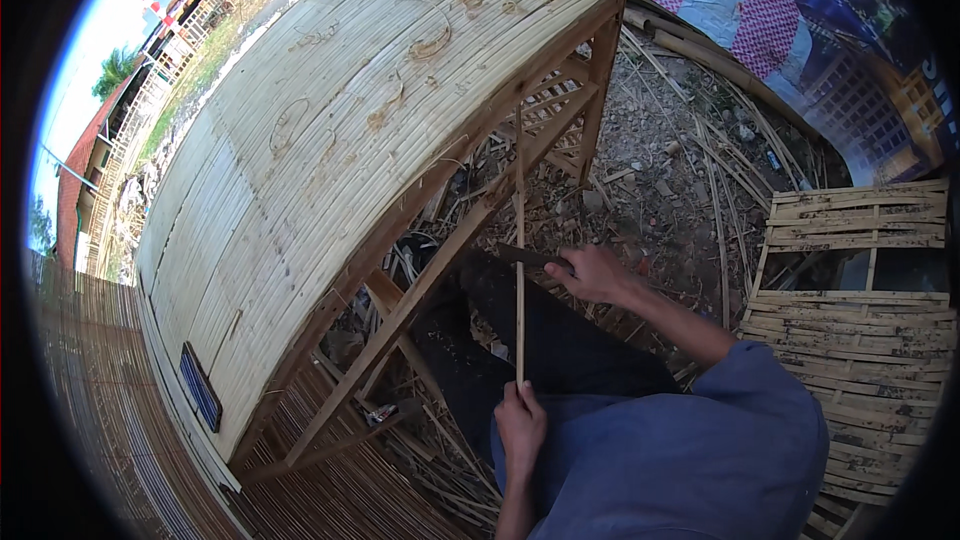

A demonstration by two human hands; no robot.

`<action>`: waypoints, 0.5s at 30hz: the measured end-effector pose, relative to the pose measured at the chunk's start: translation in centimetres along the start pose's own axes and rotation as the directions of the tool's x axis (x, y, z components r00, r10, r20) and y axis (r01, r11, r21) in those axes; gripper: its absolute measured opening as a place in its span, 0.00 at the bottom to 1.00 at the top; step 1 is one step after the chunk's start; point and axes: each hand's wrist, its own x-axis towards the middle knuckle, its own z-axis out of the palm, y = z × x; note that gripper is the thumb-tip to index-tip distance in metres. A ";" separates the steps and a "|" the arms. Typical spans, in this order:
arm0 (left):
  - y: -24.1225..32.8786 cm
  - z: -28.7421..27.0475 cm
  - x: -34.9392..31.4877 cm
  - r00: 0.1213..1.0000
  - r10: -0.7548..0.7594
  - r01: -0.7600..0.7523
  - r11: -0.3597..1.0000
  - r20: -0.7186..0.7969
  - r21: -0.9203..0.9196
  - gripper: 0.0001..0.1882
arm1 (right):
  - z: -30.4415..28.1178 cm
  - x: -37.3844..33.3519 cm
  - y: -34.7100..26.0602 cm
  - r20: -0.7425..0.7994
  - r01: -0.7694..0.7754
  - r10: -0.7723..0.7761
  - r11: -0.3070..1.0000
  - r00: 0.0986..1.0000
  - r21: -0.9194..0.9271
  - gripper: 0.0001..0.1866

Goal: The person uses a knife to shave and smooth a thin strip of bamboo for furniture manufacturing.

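Closed round the lower end of a thin bamboo strip [520, 325] is my left hand [522, 427], low in the view near my waist. The strip stands nearly straight up from it, and its far end reaches the table's edge. My right hand [598, 275] grips a knife [533, 257] by its handle, thumb along the top. The dark blade points left and crosses the strip about halfway up; whether it cuts into the strip I cannot tell. My legs [560, 335] in dark trousers lie under the strip.
A bamboo-slat table [330, 140] with wooden braces [460, 235] stands at left, bearing curled shavings [430, 43] and a phone-like dark slab [201, 387]. Woven bamboo panel [870, 340] lies right. Offcuts and loose strips litter the ground [650, 160]; a printed sheet [850, 50] hangs far right.
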 end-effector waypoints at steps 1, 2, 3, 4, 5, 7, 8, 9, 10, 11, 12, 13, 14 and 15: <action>-0.1 -0.2 0.2 0.999 -0.006 0.005 0.999 -0.033 -0.039 0.13 | 1.8 -0.5 0.3 -0.005 -0.017 0.017 0.999 1.000 0.042 0.35; -0.3 -0.5 0.3 0.998 -0.014 0.009 0.997 -0.066 -0.079 0.14 | 3.1 -1.2 0.0 -0.002 -0.007 0.007 0.999 1.000 0.044 0.35; -0.4 -0.7 0.5 0.997 -0.017 0.011 0.997 -0.074 -0.078 0.14 | 4.2 -2.0 -0.4 0.003 0.008 -0.009 0.996 1.000 0.093 0.34; -0.4 -0.9 0.8 0.996 -0.012 0.005 0.997 -0.094 -0.080 0.14 | 5.0 -2.5 -0.8 0.008 0.023 -0.024 0.990 1.000 0.142 0.33; -0.5 -1.1 0.9 0.994 -0.010 0.000 0.997 -0.113 -0.080 0.15 | 5.6 -3.0 -1.2 0.011 0.028 -0.030 0.989 0.999 0.145 0.33; -1.0 -1.2 1.1 0.992 0.010 -0.020 0.997 -0.128 -0.077 0.14 | 6.5 -3.6 -2.0 0.101 0.023 -0.041 0.984 0.994 0.177 0.32; -1.3 -1.2 1.3 0.989 0.037 -0.047 0.996 -0.140 -0.075 0.13 | 6.6 -3.7 -2.1 0.099 0.029 -0.047 0.984 0.994 0.177 0.32; -1.8 -1.1 1.6 0.989 0.038 -0.050 0.996 -0.146 -0.075 0.13 | 6.8 -3.7 -2.2 0.091 0.040 -0.055 0.987 0.994 0.156 0.32; -2.6 -0.9 1.8 0.992 0.039 -0.050 0.995 -0.124 -0.082 0.12 | 6.9 -3.7 -2.2 0.082 0.050 -0.062 0.990 0.995 0.134 0.32; -3.1 -0.7 1.9 0.994 0.040 -0.049 0.995 -0.101 -0.088 0.12 | 7.0 -3.7 -2.1 0.079 0.055 -0.066 0.990 0.995 0.133 0.32; -3.4 -0.6 2.0 0.993 0.043 -0.053 0.995 -0.106 -0.089 0.12 | 7.2 -3.6 -2.0 0.071 0.056 -0.065 0.991 0.995 0.126 0.32; -3.5 -0.6 2.1 0.998 -0.028 0.017 0.982 -0.056 -0.190 0.11 | 7.2 -3.5 -2.0 0.062 0.057 -0.065 0.991 0.996 0.117 0.32; -3.5 -0.7 2.3 0.996 -0.092 0.088 0.955 0.000 -0.284 0.11 | 7.1 -3.5 -2.0 0.057 0.065 -0.072 0.991 0.996 0.115 0.32; -3.3 -0.9 2.3 0.996 -0.086 0.080 0.955 -0.008 -0.287 0.11 | 7.0 -3.4 -2.0 0.072 0.060 -0.068 0.992 0.995 0.113 0.32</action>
